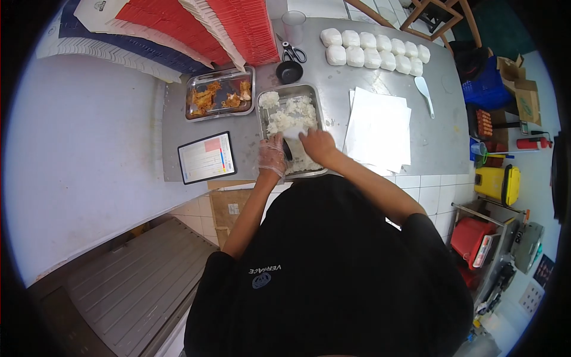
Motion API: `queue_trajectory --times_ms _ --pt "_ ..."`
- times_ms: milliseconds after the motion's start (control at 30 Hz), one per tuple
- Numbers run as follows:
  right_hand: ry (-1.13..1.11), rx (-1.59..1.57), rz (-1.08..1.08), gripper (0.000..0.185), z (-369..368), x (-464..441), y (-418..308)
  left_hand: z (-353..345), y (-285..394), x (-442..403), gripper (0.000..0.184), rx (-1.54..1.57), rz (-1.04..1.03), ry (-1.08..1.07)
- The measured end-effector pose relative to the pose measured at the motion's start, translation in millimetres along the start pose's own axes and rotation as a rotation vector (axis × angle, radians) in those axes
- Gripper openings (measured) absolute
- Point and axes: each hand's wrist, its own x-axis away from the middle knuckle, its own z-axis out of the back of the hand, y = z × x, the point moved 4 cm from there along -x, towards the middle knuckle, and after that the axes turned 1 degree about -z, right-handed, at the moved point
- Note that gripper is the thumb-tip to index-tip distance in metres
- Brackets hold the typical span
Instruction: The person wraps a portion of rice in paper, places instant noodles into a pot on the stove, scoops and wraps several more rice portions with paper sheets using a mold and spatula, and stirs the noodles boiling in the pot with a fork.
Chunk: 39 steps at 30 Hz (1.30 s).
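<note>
Over the steel tray (pixel 322 110) of cooked rice (pixel 300 109), both of my hands work close together. My left hand (pixel 272 157), in a clear plastic glove, is closed around a small black bowl (pixel 288 150), seen edge-on and partly covered by the fingers. Gripped in my bare right hand (pixel 319 147) is a white rice paddle (pixel 292 132), its blade by the bowl's upper edge and somewhat blurred. Rice lies heaped in the tray's far half, with more along its near edge.
A tray of fried chicken pieces (pixel 205 100) and a tablet (pixel 207 157) lie to the left. Behind are another black bowl (pixel 289 72), scissors (pixel 293 52) and a clear cup (pixel 294 27). Paper sheets (pixel 378 128), another white paddle (pixel 424 95) and several white wrapped bundles (pixel 372 58) occupy the right.
</note>
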Motion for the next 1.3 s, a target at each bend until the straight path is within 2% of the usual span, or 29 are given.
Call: queue_trajectory --times_ms 67,133,167,200,267,300,333,400,433,467,500,533,600,733,800,833,867,900,933,967,1000,1033,1067,1100,1133,1167,1200,1267,1300 --pt "-0.107 -0.032 0.068 0.028 -10.1 9.8 -8.9 2.9 -5.7 -3.2 0.061 -0.088 0.041 -0.012" --pt "-0.222 -0.068 0.145 0.027 0.5 12.5 13.4 -3.8 -7.9 -3.5 0.060 -0.077 -0.032 -0.043" --pt "-0.244 -0.064 0.062 0.026 15.5 14.6 21.8 -7.2 -6.9 -1.1 0.058 -0.073 -0.122 -0.079" --pt "-0.255 -0.056 -0.020 0.025 30.7 14.7 28.5 -5.1 -5.8 0.1 0.058 -0.076 -0.121 -0.077" --pt "-0.269 -0.058 -0.071 0.022 32.6 28.8 24.7 -7.5 3.6 5.0 0.058 -0.162 -0.182 -0.229" --pt "-0.294 -0.097 -0.086 0.022 21.8 34.9 20.4 -17.5 2.1 5.2 0.068 -0.197 -0.153 -0.361" --pt "-0.317 -0.131 -0.101 0.022 11.8 36.0 19.7 -21.1 1.1 1.7 0.068 -0.198 -0.160 -0.354" --pt "-0.338 -0.221 -0.108 0.023 -25.8 30.0 18.9 -28.4 0.5 9.2 0.083 -0.077 -0.194 -0.336" --pt "-0.330 -0.255 0.003 0.022 -31.1 24.5 9.6 -32.3 -1.9 13.8 0.083 -0.082 -0.198 -0.338" --pt "-0.314 -0.285 0.112 0.021 -32.9 19.0 5.9 -33.3 -3.6 13.8 0.089 -0.070 -0.192 -0.270" --pt "-0.313 -0.385 0.002 0.020 -39.5 21.7 7.8 -35.6 -4.2 14.5 0.095 -0.052 -0.186 -0.207" --pt "-0.307 -0.384 -0.001 0.020 -44.0 20.1 6.6 -34.9 -1.8 9.3 0.095 -0.054 -0.192 -0.203" --pt "-0.227 -0.354 0.094 0.019 -57.7 18.5 -3.4 -34.7 -2.8 4.8 0.092 0.024 -0.055 -0.253" --pt "-0.122 -0.324 -0.009 0.021 -8.8 39.1 -29.8 -37.5 -5.2 -8.8 0.093 0.073 0.013 -0.178" --pt "-0.087 -0.316 -0.007 0.022 -0.1 44.6 -37.7 -31.2 -7.7 -12.9 0.092 0.240 -0.013 0.116" --pt "-0.012 -0.266 0.027 0.023 8.9 48.5 -40.9 -27.3 -4.2 -13.8 0.092 0.242 -0.016 0.114" --pt "0.064 -0.215 0.063 0.024 20.8 51.7 -43.8 -15.3 -0.8 -13.9 0.093 0.330 -0.026 0.230" --pt "0.066 -0.215 0.061 0.024 32.8 53.9 -38.7 -3.3 1.4 -14.0 0.095 0.416 -0.037 0.348" --pt "0.071 -0.243 0.050 0.026 49.1 56.4 -25.9 -3.3 -1.4 -14.1 0.095 0.416 -0.037 0.348" --pt "0.073 -0.266 0.042 0.028 58.4 55.8 -10.3 -5.3 -9.7 -13.6 0.098 0.612 0.006 0.368" --pt "0.024 -0.351 -0.029 0.036 57.4 50.8 10.3 -9.0 -18.6 -11.8 0.100 0.807 0.052 0.388" --pt "0.135 -0.568 -0.088 0.038 53.7 51.3 31.5 -17.1 -26.1 -11.0 0.103 1.011 0.074 0.348" --pt "0.249 -0.785 -0.151 0.040 48.4 52.8 45.8 -14.9 -25.1 -8.7 0.103 1.011 0.077 0.351" --pt "0.249 -0.783 -0.152 0.040 37.1 56.2 47.1 -14.8 -24.2 -6.2 0.103 1.184 0.108 0.340" --pt "0.203 -0.985 -0.188 0.039 25.6 63.4 45.3 -14.4 -23.0 -6.1 0.102 1.357 0.136 0.328" --pt "0.156 -1.186 -0.218 0.038 19.5 70.0 39.9 -13.6 -22.4 -8.6 0.102 1.355 0.130 0.335" --pt "0.092 -1.138 -0.243 0.034 12.4 77.7 27.6 -16.4 -21.7 -8.6 0.102 1.361 0.197 0.334" --pt "0.336 -1.038 -0.019 0.032 14.6 84.2 0.8 -16.1 -11.9 -5.0 0.103 1.375 0.271 0.331" --pt "0.333 -1.036 -0.020 0.032 15.7 83.4 -0.2 -5.3 -3.4 -3.6 0.101 1.148 0.186 0.371"
